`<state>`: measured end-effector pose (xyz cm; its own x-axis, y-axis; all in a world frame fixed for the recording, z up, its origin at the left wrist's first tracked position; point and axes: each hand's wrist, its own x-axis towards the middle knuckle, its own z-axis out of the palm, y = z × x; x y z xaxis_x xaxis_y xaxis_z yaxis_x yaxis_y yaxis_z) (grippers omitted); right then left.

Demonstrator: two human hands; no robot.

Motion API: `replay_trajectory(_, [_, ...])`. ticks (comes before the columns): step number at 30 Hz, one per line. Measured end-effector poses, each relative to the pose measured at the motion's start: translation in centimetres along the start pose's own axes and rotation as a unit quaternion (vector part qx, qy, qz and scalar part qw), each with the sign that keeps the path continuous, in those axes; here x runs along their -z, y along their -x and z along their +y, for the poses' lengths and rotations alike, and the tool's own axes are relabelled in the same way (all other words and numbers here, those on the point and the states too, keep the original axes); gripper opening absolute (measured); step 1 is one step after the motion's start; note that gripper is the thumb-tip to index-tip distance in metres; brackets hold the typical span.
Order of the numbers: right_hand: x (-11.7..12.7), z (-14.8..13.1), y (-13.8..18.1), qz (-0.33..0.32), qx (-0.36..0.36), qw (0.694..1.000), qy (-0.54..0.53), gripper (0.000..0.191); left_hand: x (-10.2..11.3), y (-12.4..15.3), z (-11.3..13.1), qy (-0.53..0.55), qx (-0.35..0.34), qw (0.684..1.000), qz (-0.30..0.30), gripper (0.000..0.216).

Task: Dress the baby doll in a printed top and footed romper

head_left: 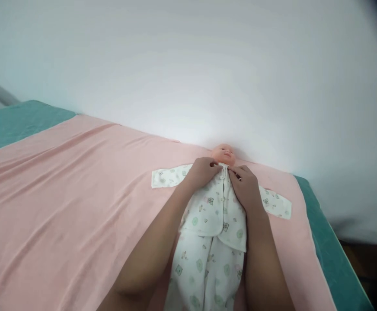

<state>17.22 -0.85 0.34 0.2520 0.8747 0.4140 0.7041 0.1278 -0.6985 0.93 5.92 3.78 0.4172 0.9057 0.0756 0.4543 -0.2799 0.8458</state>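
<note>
A baby doll (224, 153) lies on its back, its head toward the wall. It wears a white printed baby jacket (204, 211), sleeves spread to both sides, over matching printed trousers (193, 268). At the jacket's neckline, my left hand (204, 172) pinches the collar edge on the left side of the front opening. My right hand (245, 183) is closed on the collar edge just opposite, close to the left fingertips. Below the hands the jacket's front edges lie together and part slightly near the hem. My forearms cover parts of the jacket's sides.
A wrinkled pink blanket (87, 207) lies under the doll, over a green mattress (324, 233) that shows at the left and right. A white wall (162, 69) stands right behind the doll's head. The mattress edge drops to a dark floor (366, 259) at the right.
</note>
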Motion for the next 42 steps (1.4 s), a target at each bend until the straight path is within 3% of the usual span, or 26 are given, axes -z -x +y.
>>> replay_trajectory(4, [0.0,0.1,-0.3,-0.006,-0.009,0.998,-0.06,0.023,-1.0,-1.5,0.0,-0.002,-0.034,0.999,-0.019,0.013])
replay_trajectory(10, [-0.3,-0.1,-0.4,0.043,-0.039,0.988,-0.145,0.022,-1.9,-1.6,0.3,0.072,-0.039,0.997,-0.003,0.018])
replay_trajectory(15, [-0.5,-0.1,-0.5,-0.01,-0.102,0.983,-0.151,0.029,-2.2,-1.6,-0.1,0.051,-0.034,0.998,-0.025,0.02])
replay_trajectory(20, [-0.7,0.3,-0.7,-0.06,-0.145,0.978,-0.134,0.031,-2.8,-1.5,-0.6,0.03,-0.051,0.998,-0.01,0.017])
replay_trajectory(25, [-0.7,0.2,-0.8,-0.086,-0.175,0.974,-0.113,0.029,-3.0,-1.2,-1.0,0.006,-0.026,1.0,-0.001,0.019])
replay_trajectory(31, [-0.5,0.2,-0.7,-0.086,-0.15,0.979,-0.107,0.026,-2.5,-1.1,-1.2,0.011,-0.008,1.0,-0.006,0.02])
replay_trajectory(38, [0.4,-0.4,-0.5,-0.077,-0.112,0.989,-0.062,0.019,-2.4,-1.2,-1.3,-0.037,-0.042,0.998,0.013,0.016])
replay_trajectory(42, [0.6,-0.6,-0.5,-0.073,-0.087,0.993,-0.04,0.018,-2.1,-1.0,-1.3,-0.034,-0.056,0.998,-0.022,0.022])
